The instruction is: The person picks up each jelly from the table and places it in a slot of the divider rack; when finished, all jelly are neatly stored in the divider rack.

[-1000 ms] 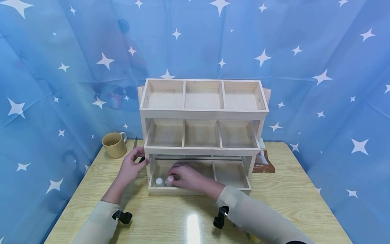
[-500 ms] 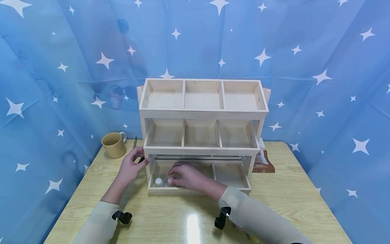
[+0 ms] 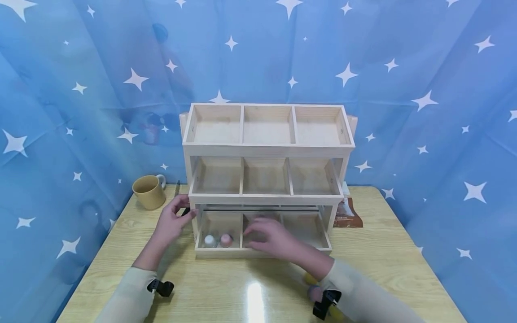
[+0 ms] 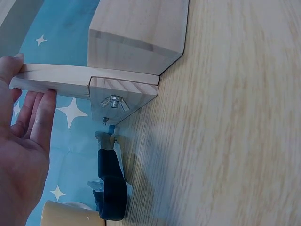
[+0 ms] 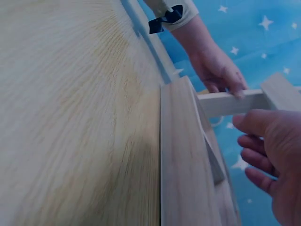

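Note:
A pale wooden rack (image 3: 266, 151) with three tiers of divided trays stands on the table. My left hand (image 3: 171, 220) grips its left upright post (image 4: 51, 77), thumb on one side and fingers on the other in the left wrist view. Two small round-topped things, one white (image 3: 210, 241) and one pink (image 3: 226, 240), sit side by side in the left compartment of the bottom tray (image 3: 262, 253). They look like capped bottles. My right hand (image 3: 272, 237) is over that tray's middle compartment, blurred, with loosely bent fingers and nothing held, as the right wrist view also suggests.
A tan mug (image 3: 148, 192) stands left of the rack. A black-handled tool (image 4: 113, 188) lies behind my left hand. To the rack's right is a brown packet (image 3: 348, 214). Yellow (image 3: 310, 279) and pinkish (image 3: 315, 294) round things are partly hidden by my right forearm.
My right hand has let go of the pink-topped thing and moved right, from the left compartment to over the middle one. My left hand stays on the post.

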`<action>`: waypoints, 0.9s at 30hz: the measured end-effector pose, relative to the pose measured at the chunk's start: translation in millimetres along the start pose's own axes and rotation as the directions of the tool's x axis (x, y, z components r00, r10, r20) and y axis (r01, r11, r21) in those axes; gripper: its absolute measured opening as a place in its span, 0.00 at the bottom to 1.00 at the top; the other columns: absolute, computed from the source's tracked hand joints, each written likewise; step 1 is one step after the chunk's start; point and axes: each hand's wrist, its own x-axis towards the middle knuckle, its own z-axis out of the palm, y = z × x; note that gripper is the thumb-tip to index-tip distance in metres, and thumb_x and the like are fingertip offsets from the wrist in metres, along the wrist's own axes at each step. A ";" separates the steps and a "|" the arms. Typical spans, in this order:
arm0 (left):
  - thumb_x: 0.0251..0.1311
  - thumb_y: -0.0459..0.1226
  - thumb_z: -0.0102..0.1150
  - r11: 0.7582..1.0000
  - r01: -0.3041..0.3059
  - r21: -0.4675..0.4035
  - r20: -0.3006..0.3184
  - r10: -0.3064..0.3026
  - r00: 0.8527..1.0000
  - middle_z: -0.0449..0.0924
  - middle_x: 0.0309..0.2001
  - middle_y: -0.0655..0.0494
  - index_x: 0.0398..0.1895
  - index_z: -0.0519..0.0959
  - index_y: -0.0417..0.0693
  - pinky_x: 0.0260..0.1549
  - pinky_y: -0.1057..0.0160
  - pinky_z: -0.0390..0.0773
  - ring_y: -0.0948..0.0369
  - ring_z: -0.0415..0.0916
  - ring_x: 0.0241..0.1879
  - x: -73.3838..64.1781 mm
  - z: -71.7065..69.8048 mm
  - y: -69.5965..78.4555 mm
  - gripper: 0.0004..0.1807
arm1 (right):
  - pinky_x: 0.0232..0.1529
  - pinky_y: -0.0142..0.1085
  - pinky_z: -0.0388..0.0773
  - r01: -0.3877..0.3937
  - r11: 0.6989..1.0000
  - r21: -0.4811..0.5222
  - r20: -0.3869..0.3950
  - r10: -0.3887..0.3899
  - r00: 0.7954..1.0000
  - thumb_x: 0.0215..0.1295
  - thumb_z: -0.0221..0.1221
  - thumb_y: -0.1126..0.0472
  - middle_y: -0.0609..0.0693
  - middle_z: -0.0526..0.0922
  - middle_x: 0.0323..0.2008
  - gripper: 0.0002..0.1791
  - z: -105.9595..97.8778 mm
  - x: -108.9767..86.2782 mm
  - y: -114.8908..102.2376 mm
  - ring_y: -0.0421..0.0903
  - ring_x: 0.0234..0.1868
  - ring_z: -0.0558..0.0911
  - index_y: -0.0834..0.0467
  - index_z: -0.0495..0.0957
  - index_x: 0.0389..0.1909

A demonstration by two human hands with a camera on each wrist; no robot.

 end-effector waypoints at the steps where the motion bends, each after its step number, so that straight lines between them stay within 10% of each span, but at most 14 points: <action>1: 0.72 0.30 0.73 1.000 -0.001 0.002 0.000 0.001 1.000 0.83 0.58 0.42 0.65 0.80 0.39 0.74 0.28 0.62 0.64 0.78 0.54 0.2 -0.5 -0.5 0.21 | 0.70 0.57 0.78 0.008 1.000 -0.003 -0.006 -0.008 1.000 0.69 0.76 0.62 0.49 0.90 0.53 0.15 -3.2 -6.3 1.2 0.57 0.64 0.85 0.58 0.88 0.54; 27: 0.73 0.32 0.73 1.000 -0.010 0.019 0.001 0.010 1.000 0.84 0.58 0.39 0.63 0.80 0.42 0.73 0.29 0.63 0.65 0.78 0.56 1.7 -1.8 -6.7 0.19 | 0.47 0.41 0.85 -0.154 0.965 0.212 -0.136 0.185 0.973 0.70 0.74 0.68 0.45 0.89 0.48 0.17 -56.9 -176.2 23.8 0.47 0.46 0.86 0.46 0.87 0.54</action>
